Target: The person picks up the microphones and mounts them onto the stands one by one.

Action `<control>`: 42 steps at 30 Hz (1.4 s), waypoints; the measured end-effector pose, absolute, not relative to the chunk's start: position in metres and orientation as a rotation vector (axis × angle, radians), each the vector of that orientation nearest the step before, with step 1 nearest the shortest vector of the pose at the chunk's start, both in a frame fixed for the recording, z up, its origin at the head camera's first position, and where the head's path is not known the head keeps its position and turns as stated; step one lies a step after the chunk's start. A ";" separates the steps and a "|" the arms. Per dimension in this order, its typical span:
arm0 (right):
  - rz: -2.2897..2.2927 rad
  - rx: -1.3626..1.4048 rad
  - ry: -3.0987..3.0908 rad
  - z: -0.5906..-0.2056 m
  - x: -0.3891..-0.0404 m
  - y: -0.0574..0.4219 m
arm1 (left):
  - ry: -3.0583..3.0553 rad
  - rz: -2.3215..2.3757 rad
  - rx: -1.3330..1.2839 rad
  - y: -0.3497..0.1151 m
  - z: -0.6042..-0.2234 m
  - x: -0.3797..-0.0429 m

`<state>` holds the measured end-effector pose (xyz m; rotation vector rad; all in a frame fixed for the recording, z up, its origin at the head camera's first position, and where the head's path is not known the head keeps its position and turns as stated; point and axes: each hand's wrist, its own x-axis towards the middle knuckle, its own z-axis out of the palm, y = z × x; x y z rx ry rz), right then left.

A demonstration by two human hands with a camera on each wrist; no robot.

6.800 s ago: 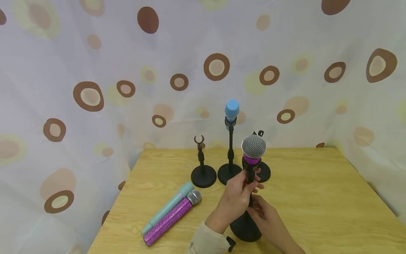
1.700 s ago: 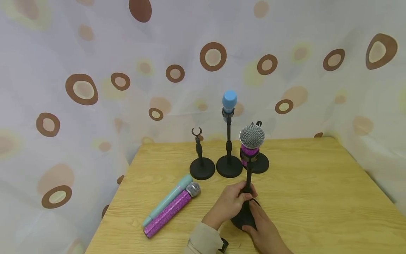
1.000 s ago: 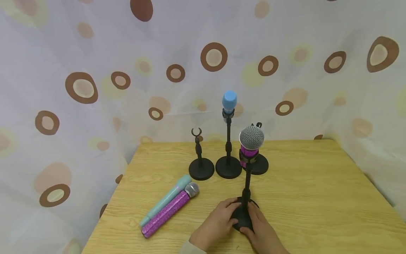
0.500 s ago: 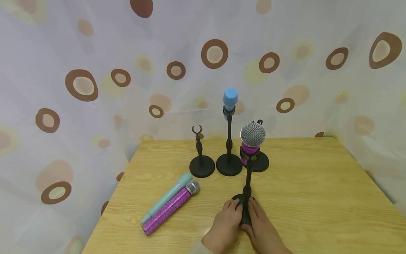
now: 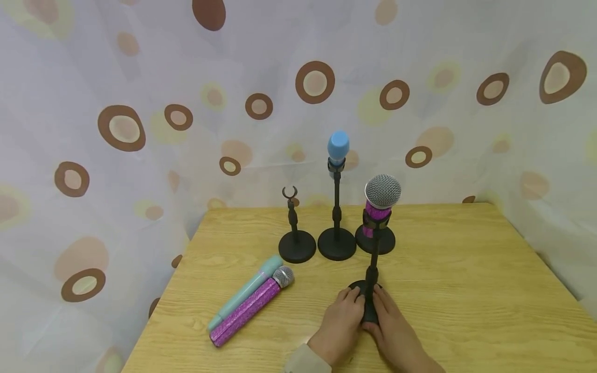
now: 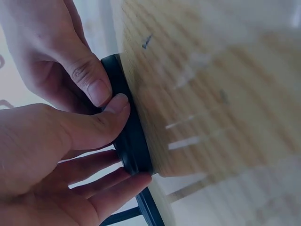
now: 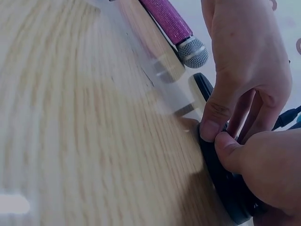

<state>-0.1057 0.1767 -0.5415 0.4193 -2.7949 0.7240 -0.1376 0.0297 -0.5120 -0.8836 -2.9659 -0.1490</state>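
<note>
A black microphone stand (image 5: pixel 371 274) stands upright near the table's front, carrying a purple glitter microphone (image 5: pixel 382 192) with a silver mesh head in its clip. Both hands hold its round base. My left hand (image 5: pixel 339 325) grips the left side, fingers over the top, and my right hand (image 5: pixel 396 329) grips the right side. In the left wrist view the two thumbs meet at the near edge of the base (image 6: pixel 134 146). The right wrist view shows the same thumbs side by side on the base's rim (image 7: pixel 221 181).
Behind stand a bare-clipped short stand (image 5: pixel 297 246), a taller stand (image 5: pixel 337 243) with a blue microphone (image 5: pixel 338 146), and another base (image 5: pixel 383 242) partly hidden by the purple microphone. A mint microphone (image 5: pixel 246 292) and another purple microphone (image 5: pixel 252 311) lie on the wooden table (image 5: pixel 466 290) at left.
My hands have gone from the stand's pole down to its base, the left hand after the right. In the last half second the stand has shifted slightly right and away.
</note>
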 end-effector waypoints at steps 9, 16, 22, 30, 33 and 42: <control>0.658 0.426 -2.738 -0.542 -0.114 0.186 | -2.939 -0.135 -0.906 0.042 -0.510 -0.148; 0.687 0.407 -2.783 -0.542 -0.121 0.196 | -2.914 -0.128 -0.925 0.051 -0.510 -0.156; 0.674 0.405 -2.797 -0.544 -0.131 0.205 | -2.917 -0.184 -0.957 0.058 -0.510 -0.166; 0.677 0.394 -2.814 -0.541 -0.138 0.215 | -2.914 -0.180 -0.959 0.067 -0.512 -0.177; 0.655 0.391 -2.812 -0.542 -0.141 0.218 | -2.908 -0.151 -0.945 0.072 -0.513 -0.179; 0.622 0.391 -2.777 -0.542 -0.149 0.229 | -2.846 -0.025 -0.957 0.086 -0.513 -0.185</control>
